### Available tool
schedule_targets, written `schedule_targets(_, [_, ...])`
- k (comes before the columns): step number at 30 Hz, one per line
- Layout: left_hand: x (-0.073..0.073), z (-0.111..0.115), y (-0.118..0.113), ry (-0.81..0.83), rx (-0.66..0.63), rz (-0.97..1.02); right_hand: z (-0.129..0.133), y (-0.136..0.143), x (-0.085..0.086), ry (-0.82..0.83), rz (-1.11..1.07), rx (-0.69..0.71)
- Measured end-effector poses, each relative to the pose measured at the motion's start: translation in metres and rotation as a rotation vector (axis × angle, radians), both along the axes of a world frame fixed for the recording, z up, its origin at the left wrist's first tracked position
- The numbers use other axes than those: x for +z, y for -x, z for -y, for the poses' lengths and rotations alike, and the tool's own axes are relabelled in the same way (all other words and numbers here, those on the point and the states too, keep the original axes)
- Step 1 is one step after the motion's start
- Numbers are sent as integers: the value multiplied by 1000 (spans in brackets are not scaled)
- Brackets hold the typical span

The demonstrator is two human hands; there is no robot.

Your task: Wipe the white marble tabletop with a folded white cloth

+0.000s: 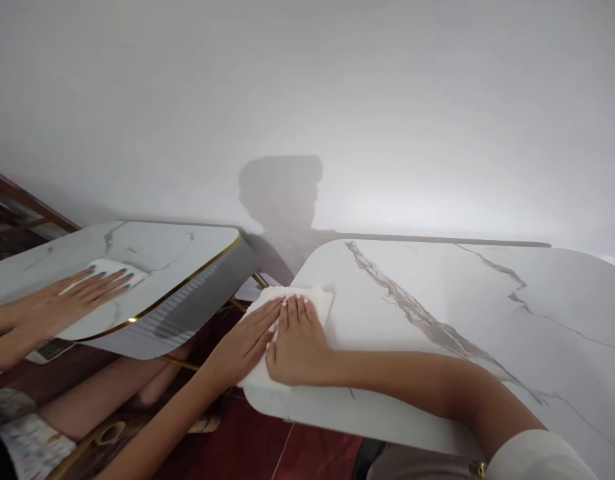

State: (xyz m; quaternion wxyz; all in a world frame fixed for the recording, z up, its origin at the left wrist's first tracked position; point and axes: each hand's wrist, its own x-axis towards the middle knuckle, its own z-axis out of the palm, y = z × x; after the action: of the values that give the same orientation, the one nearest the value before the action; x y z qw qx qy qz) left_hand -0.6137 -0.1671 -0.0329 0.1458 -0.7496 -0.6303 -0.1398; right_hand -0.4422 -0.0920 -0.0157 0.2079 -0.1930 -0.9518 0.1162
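Observation:
My left hand (248,343) lies flat on a white sheet of cloth or tissue (323,301); which material it is I cannot tell. Beside it, my right hand (298,343) presses down on the same sheet, fingers stretched out and its fingertips close to those of the left. Under the sheet is the rounded left end of a white marble-patterned table (377,293) with grey-brown veins. The sheet's far right corner sticks out past my right fingers, and its near edge shows below my right palm.
On the left stands a second marble-patterned table (182,257) with a gold edge. Another person's hand (87,293) rests there on a white sheet (137,275). A gap separates the tables, over a red tiled floor (257,440). Behind both rises a pale wall (412,120).

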Motion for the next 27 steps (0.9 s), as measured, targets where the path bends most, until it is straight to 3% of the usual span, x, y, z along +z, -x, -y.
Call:
schedule_targets(7, [0, 34, -35, -62, 30, -74, 24, -30, 4, -10, 26, 88])
schedule_targets(15, [-9, 39, -91, -111, 92, -104, 25, -86, 3, -31, -3, 130])
schedule_targets(21, [-7, 12, -79, -47, 78, -54, 3, -70, 2, 53, 48, 93])
schedule_targets(27, [-6, -41, -64, 12, 120, 37, -44, -55, 5, 55, 104, 50])
